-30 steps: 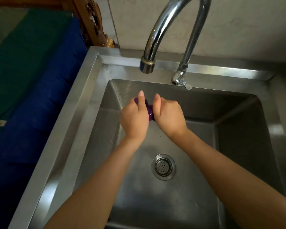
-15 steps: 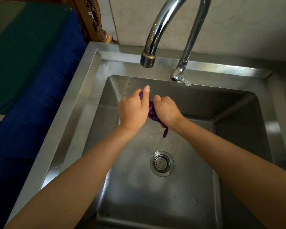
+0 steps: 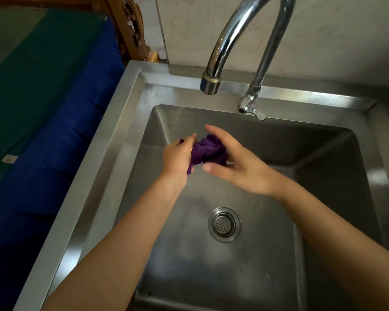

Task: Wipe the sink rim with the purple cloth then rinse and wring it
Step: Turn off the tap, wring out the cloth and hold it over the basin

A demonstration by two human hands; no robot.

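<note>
A bunched purple cloth point(image 3: 208, 151) hangs in the air over the steel sink basin point(image 3: 182, 261), below the tap spout. My left hand point(image 3: 177, 157) is closed on its left end, and a short tail dangles beneath the fist. My right hand point(image 3: 238, 163) cups the cloth's right side, its fingers loosened and spread, thumb underneath. The sink rim point(image 3: 112, 144) runs along the left and back. No water comes from the chrome tap point(image 3: 222, 48).
The drain strainer point(image 3: 224, 224) sits in the basin floor below my hands. The tap lever point(image 3: 254, 112) is on the back rim. A blue and green cloth-covered surface point(image 3: 43, 97) lies left of the sink, with carved wood point(image 3: 130, 25) behind it.
My hands were pressed tight together, twisting the cloth. Now they have drawn apart, my right hand has opened its fingers, and the cloth shows as a loose bundle between them.
</note>
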